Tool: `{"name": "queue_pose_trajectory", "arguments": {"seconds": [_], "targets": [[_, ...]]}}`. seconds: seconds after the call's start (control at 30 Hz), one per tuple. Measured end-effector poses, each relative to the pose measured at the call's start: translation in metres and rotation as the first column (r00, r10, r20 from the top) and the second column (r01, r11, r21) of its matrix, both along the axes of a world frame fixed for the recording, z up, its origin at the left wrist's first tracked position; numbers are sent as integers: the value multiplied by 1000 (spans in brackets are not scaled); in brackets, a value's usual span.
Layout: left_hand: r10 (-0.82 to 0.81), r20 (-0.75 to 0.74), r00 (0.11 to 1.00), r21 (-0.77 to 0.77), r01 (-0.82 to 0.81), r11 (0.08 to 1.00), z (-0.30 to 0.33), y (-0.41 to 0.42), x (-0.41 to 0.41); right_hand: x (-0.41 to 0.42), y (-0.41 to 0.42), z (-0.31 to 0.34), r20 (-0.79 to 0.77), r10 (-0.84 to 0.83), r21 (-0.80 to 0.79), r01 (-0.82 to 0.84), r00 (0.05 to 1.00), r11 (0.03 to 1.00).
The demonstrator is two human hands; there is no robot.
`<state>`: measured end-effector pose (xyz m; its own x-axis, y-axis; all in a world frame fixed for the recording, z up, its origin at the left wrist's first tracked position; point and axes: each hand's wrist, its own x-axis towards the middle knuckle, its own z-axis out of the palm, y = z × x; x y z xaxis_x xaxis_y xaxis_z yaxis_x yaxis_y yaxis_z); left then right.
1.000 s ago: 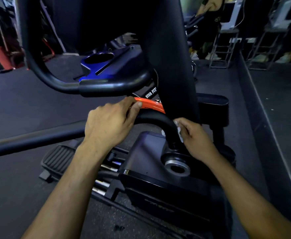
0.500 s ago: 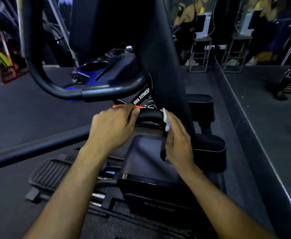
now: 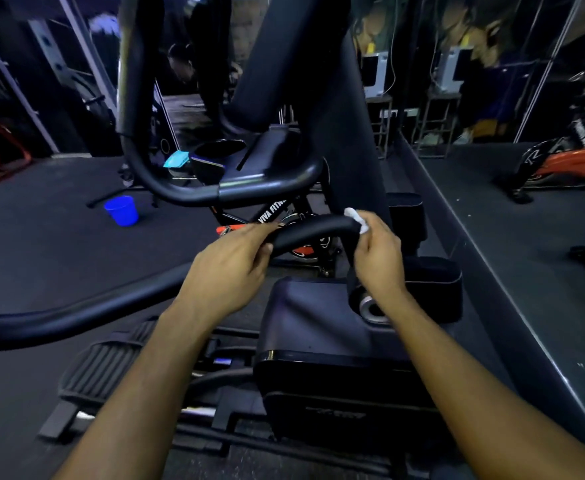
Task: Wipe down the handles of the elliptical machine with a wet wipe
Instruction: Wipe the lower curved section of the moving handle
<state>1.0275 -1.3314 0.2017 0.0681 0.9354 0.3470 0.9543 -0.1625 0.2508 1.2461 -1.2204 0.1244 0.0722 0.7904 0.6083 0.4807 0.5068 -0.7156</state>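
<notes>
While both bare forearms reach in from the near edge, the left hand (image 3: 230,261) curls its fingers around the free end of a short black curved handle (image 3: 313,228) at centre frame, its grip closed on the foam. At the handle's right end, where it bends downward, the right hand (image 3: 379,258) pinches a small white wet wipe (image 3: 355,216) against the bend; that grip is closed on the wipe, which shows as a crumpled wad above the fingertips. Below the right wrist, the handle's stem ends in a metal-ringed pivot (image 3: 370,308) set on the black housing (image 3: 312,327) of the elliptical machine. A ribbed pedal (image 3: 107,362) lies at near left, beside the left forearm. Above the held handle runs a second, larger black handlebar (image 3: 249,188), curving up to far left. Beyond it, a console tray (image 3: 222,152) carries a light-blue item (image 3: 177,159) whose nature cannot be told. A blue bucket (image 3: 121,210) stands on the dark floor (image 3: 42,244) at far left. An orange-and-black exercise bike (image 3: 575,161) sits at far right on a raised platform.
</notes>
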Motion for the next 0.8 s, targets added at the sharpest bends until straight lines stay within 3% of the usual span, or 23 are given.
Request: {"name": "queue_pose_trajectory", "arguments": {"seconds": [0.07,0.17,0.27,0.3,0.43,0.53,0.67,0.8], "targets": [[-33,12,999,23,33,999,-3,-4,-6,-17,-8,8,40,-3,40,1,999,999],[-96,-7,995,37,96,995,-6,-8,-10,-28,-19,5,155,4,239,-41,988,970],[-118,0,993,53,118,992,-6,-9,-14,-26,-15,8,42,-113,75,110,993,991],[-122,8,992,57,122,991,-5,-11,-15,-34,-19,11,51,-133,78,128,990,989],[-151,37,988,60,149,987,-5,-18,-19,-52,-30,22,247,-22,281,-50,969,958],[-149,81,985,85,142,986,-6,-32,-30,-52,-31,21,181,-118,202,80,976,976],[-152,87,985,116,142,983,-8,-53,-44,-63,-34,12,338,-101,326,-16,936,945],[-122,109,987,136,107,985,-13,-67,-60,-71,-40,13,274,-129,300,42,953,953]]}}
